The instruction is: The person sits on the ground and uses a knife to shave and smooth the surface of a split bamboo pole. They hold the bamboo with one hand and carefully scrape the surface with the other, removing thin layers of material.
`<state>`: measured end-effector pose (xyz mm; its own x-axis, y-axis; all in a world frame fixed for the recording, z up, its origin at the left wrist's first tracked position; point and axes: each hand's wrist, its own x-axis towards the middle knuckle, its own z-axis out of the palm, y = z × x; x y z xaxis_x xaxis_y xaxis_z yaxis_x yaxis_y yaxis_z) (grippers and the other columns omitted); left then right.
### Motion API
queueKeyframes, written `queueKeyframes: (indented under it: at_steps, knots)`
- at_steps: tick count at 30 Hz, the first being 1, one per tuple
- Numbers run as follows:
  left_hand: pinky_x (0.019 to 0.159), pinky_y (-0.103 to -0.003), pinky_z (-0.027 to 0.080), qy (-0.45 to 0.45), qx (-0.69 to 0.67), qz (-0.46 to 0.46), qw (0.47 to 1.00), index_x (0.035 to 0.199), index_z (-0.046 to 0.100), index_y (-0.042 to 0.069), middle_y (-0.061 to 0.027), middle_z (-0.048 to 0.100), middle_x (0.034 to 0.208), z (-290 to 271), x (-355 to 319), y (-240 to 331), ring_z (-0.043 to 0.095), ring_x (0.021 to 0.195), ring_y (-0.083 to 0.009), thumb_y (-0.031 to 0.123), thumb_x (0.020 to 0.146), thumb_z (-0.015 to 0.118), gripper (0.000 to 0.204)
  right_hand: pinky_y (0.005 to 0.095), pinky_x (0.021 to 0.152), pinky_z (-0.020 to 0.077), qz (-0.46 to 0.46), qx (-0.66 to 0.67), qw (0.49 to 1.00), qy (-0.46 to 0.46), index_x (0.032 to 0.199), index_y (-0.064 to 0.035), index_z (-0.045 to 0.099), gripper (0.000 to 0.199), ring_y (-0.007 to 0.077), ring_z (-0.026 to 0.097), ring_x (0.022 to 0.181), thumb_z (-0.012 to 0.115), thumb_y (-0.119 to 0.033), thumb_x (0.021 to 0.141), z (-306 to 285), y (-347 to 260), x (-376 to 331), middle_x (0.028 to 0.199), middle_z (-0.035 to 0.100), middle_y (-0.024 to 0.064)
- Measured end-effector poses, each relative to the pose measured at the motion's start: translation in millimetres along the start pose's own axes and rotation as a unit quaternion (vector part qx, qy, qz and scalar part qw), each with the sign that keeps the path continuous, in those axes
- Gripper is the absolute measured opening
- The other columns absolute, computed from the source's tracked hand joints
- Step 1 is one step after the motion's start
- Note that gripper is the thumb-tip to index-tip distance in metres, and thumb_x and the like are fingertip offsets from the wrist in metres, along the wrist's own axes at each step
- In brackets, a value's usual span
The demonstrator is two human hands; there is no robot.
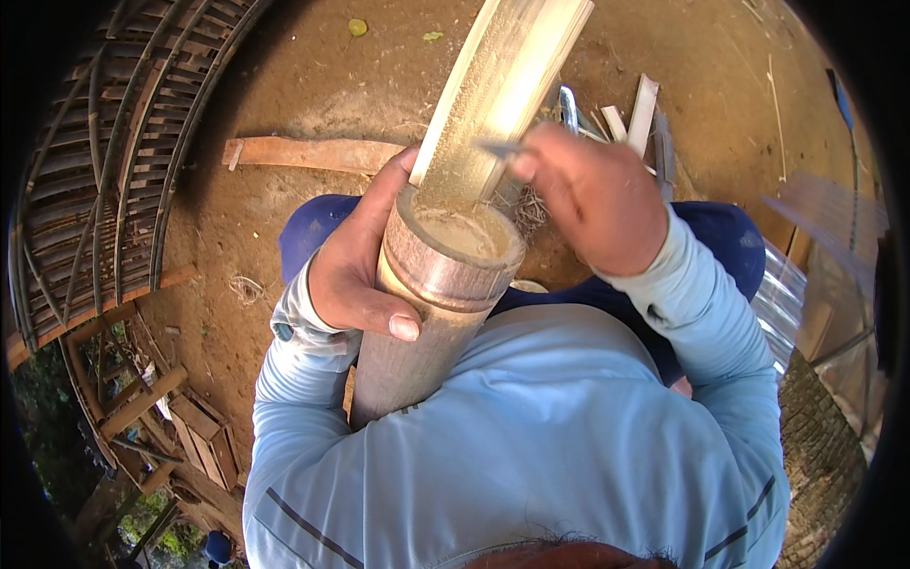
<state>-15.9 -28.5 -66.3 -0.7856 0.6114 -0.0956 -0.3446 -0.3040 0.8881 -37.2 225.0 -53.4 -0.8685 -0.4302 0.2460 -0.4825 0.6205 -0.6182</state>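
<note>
The left hand is wrapped around a thick bamboo pole, with the thumb pressed on the near side just under the cut rim. The pole leans against the person's chest, and its open hollow end points up and away. Its far part is split open and runs toward the top of the view as a long pale half-tube. The right hand is closed around a small blade, whose tip touches the inner face of the split bamboo just beyond the rim. On the bare earth floor, to the far left, lies a flat wooden board. Some cut bamboo strips lie behind the right hand.
</note>
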Motion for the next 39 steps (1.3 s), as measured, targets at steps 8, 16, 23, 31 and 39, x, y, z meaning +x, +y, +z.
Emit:
queueKeyframes:
  at_steps: [8,16,23,31,39]
  knots:
    - [0.117,-0.040,0.029,-0.007,0.006,-0.011,1.000,0.157,0.015,-0.006,-0.0174,0.045,0.149,0,3,2,0.043,0.138,-0.0275,0.032,0.056,0.097,0.136,0.0490,0.054,0.0465,-0.036,0.010,0.998,-0.054,0.093,-0.0087,0.057,0.018,0.0415,0.063,0.066,0.063,-0.025,0.097,-5,8,-10,0.070,0.062,0.0177]
    - [0.118,-0.041,0.028,-0.002,-0.010,-0.011,1.000,0.157,0.014,-0.006,-0.0188,0.044,0.150,1,1,2,0.043,0.139,-0.0285,0.030,0.055,0.097,0.136,0.0489,0.056,0.0482,-0.010,0.023,1.000,-0.006,0.096,-0.0093,0.061,0.014,0.0410,0.063,0.067,0.064,-0.023,0.095,-12,6,2,0.070,0.062,0.0175]
    - [0.118,-0.041,0.028,-0.017,-0.008,-0.001,1.000,0.157,0.014,-0.006,-0.0190,0.043,0.150,-2,2,0,0.043,0.139,-0.0283,0.029,0.055,0.097,0.136,0.0473,0.055,0.0496,-0.035,-0.007,0.998,-0.044,0.094,-0.0109,0.062,0.011,0.0387,0.065,0.065,0.066,-0.021,0.093,-3,3,-9,0.067,0.063,0.0153]
    - [0.118,-0.041,0.029,-0.020,-0.010,-0.007,1.000,0.158,0.014,-0.005,-0.0185,0.044,0.150,-2,1,2,0.043,0.139,-0.0287,0.029,0.057,0.096,0.134,0.0448,0.055,0.0486,-0.071,-0.005,0.993,-0.097,0.094,-0.0104,0.063,0.015,0.0373,0.063,0.061,0.064,-0.025,0.096,-10,12,-7,0.066,0.062,0.0144]
    - [0.118,-0.041,0.028,-0.022,-0.011,-0.008,1.000,0.158,0.014,-0.004,-0.0183,0.043,0.151,0,2,2,0.041,0.141,-0.0287,0.031,0.058,0.096,0.134,0.0281,0.065,0.0488,0.109,0.332,0.936,-0.045,0.108,-0.0036,0.066,0.023,0.0092,0.059,0.069,0.072,-0.014,0.088,-15,1,-4,0.077,0.065,0.0029]
